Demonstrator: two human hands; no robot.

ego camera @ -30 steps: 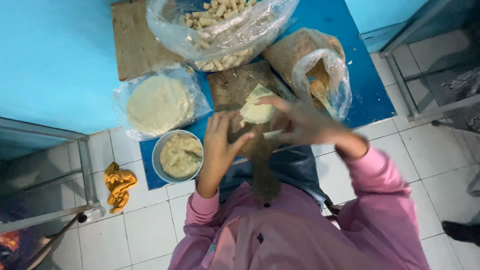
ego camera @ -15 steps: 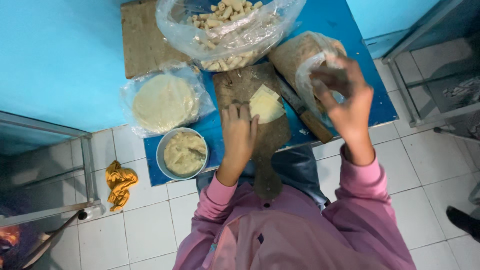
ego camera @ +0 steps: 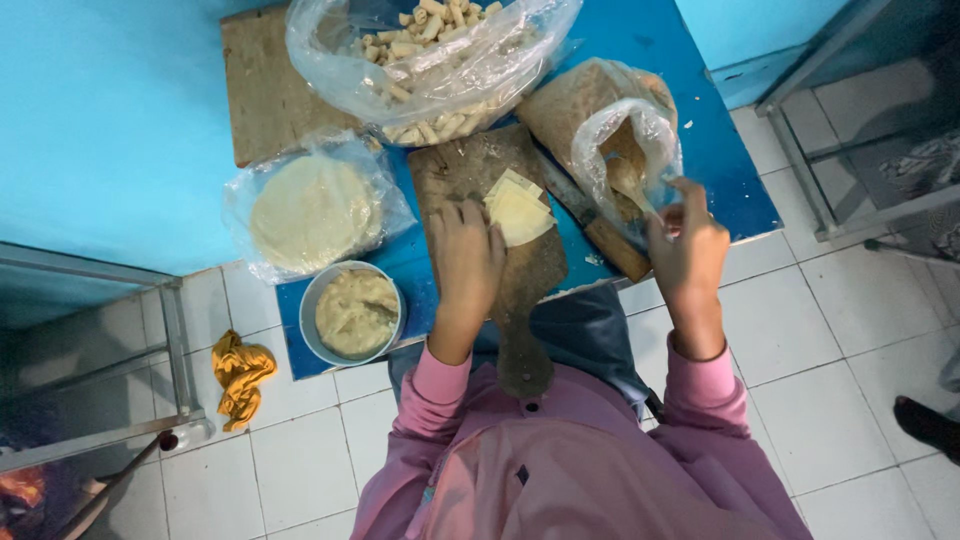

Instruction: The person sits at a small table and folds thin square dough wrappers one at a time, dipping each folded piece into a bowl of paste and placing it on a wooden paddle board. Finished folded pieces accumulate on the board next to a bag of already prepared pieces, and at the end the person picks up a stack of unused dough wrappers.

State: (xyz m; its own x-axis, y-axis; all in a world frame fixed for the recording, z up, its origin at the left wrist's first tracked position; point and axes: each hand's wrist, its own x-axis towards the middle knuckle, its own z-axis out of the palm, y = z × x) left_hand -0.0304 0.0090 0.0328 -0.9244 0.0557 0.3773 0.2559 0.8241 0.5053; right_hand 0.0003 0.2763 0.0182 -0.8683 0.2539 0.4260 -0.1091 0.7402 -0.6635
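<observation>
My left hand (ego camera: 466,252) rests on a dark wooden cutting board (ego camera: 470,172), its fingers touching a small stack of pale square wrappers (ego camera: 518,208). My right hand (ego camera: 688,238) is beside an open plastic bag of brown filling (ego camera: 600,112), fingers pinched on the handle of a wooden spoon (ego camera: 628,178) that stands in the bag. A knife with a wooden handle (ego camera: 612,247) lies along the board's right edge.
A low blue table (ego camera: 700,70) carries a large clear bag of rolled pieces (ego camera: 440,50), a bag of round flat wrappers (ego camera: 312,210), a metal bowl of pale paste (ego camera: 352,314) and a second wooden board (ego camera: 262,90). An orange cloth (ego camera: 240,372) lies on white floor tiles. Another person's foot (ego camera: 925,422) shows at right.
My right hand left the wrappers on the board, swung right to the filling bag and came down onto the spoon handle. My left hand stayed on the wrappers.
</observation>
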